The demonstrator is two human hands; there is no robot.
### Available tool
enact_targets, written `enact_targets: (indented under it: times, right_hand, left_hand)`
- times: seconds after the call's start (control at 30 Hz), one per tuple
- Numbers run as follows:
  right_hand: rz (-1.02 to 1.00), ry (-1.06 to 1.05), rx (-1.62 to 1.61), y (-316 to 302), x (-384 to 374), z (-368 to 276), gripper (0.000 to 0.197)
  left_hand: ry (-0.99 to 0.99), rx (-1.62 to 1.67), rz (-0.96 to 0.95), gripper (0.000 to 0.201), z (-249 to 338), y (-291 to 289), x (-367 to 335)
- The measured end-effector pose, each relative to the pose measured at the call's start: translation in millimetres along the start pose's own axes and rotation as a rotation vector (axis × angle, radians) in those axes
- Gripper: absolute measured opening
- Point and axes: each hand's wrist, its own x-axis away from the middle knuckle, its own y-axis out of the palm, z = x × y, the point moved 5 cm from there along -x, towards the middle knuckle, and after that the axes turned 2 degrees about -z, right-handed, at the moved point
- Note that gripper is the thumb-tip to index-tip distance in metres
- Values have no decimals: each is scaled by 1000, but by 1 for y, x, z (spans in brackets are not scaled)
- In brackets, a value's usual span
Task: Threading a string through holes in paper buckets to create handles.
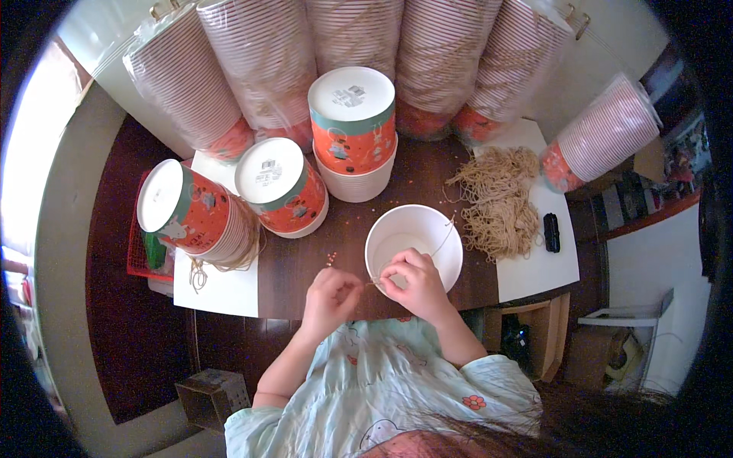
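In the head view, the right hand (414,281) is over the near part of an upright white paper bucket (452,263), its fingers bent and thumb and forefinger pinched together on a thin tan cord (441,243). From that hand the cord runs up to the bucket's far right rim; a short piece also shows between the two hands. The left hand (334,296) is just left of the bucket, fingers curled in with the tips close together near that short piece; whether it grips the cord is too small to tell.

The bucket stands mouth up on a dark brown tabletop (294,278), near its front edge. Left of it lie small orange bits (331,259), near the left hand. To the right, a loose heap of tan cord (500,202) spreads partly over a white panel (527,275), with a small black object (551,233) beside it.

Behind and to the left stand three stacks of upside-down orange buckets: a left stack (202,217), a middle stack (286,198) and a taller stack (353,141). Plastic-wrapped bucket stacks (355,38) line the back.
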Motion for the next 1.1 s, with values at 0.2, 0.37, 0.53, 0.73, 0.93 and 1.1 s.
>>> enact_targets:
  times: [0.2, 0.37, 0.53, 0.73, 0.93, 1.1]
  right_hand:
    - [-33, 18, -28, 1, -1, -3, 9]
    - [-45, 30, -24, 1, -1, -3, 9]
    - [-31, 21, -21, 1, -1, -3, 9]
    - [-14, 24, -20, 0, -1, -2, 10]
    - [-19, 28, -32, 1, -1, -2, 10]
    - [-32, 26, -21, 1, -1, -3, 10]
  left_hand:
    - [91, -148, 62, 14, -9, 19, 8]
    - [101, -248, 73, 14, -7, 20, 4]
    - [152, -244, 232, 13, -6, 15, 2]
    - [140, -245, 176, 15, -5, 19, 8]
    - [164, -296, 183, 16, -5, 24, 8]
    - [245, -222, 284, 16, -1, 15, 0]
